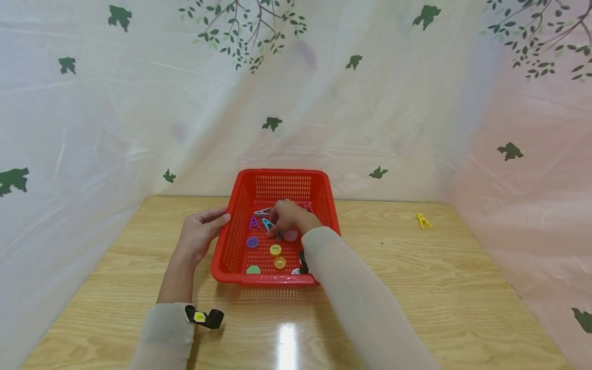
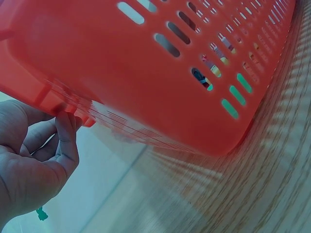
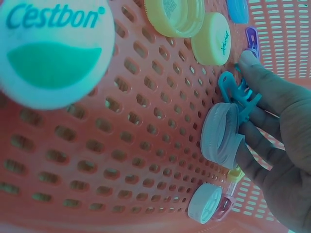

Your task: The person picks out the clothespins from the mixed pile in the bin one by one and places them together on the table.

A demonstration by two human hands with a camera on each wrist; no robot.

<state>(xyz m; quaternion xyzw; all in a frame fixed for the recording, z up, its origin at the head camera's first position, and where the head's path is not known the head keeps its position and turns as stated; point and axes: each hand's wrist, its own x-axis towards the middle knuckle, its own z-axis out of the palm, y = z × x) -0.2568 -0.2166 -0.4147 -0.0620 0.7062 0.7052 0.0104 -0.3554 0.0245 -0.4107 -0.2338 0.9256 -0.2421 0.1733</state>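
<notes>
A red plastic basket (image 1: 222,257) stands on the table. My left hand (image 1: 200,234) holds its left rim, with the thumb and fingers at the edge in the left wrist view. My right hand (image 1: 291,216) reaches inside, its thumb and fingers around a blue clothespin (image 3: 238,94). A clear bottle cap (image 3: 221,136) is beside the fingers, and a purple clothespin (image 1: 254,223) lies a little to the left. Nearer the front are two yellow caps (image 1: 275,250), a purple cap (image 1: 252,242) and a green cap (image 1: 253,270). The right forearm hides part of the basket's right side.
A yellow clothespin (image 1: 423,221) lies by itself on the wooden table (image 1: 407,288), to the right of the basket. In the right wrist view, a white-and-green printed cap (image 3: 56,53) and a white cap (image 3: 204,204) rest on the basket floor. A patterned curtain (image 1: 296,118) encloses the table.
</notes>
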